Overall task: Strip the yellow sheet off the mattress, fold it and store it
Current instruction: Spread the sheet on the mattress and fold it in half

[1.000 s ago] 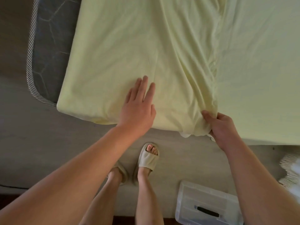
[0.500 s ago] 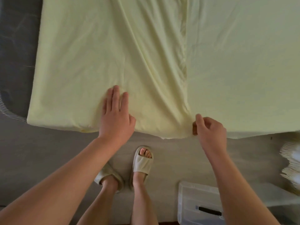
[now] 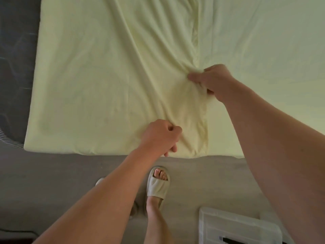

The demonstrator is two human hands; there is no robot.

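The yellow sheet (image 3: 91,71) lies spread over the mattress, folded back so that a doubled layer covers the left part, with long creases running toward me. The dark grey mattress (image 3: 15,59) shows bare at the far left. My left hand (image 3: 161,136) grips a bunch of the sheet near its front edge. Farther in, my right hand (image 3: 213,80) pinches a gathered fold of the sheet along the edge of the doubled layer.
A clear plastic storage box (image 3: 235,228) with a lid stands on the grey floor at the bottom right. My feet in beige slippers (image 3: 158,185) stand just in front of the mattress edge.
My left hand went from lying flat on the sheet to gripping it, shifted right. My right hand left the front edge and moved farther in, where it now pinches a fold.
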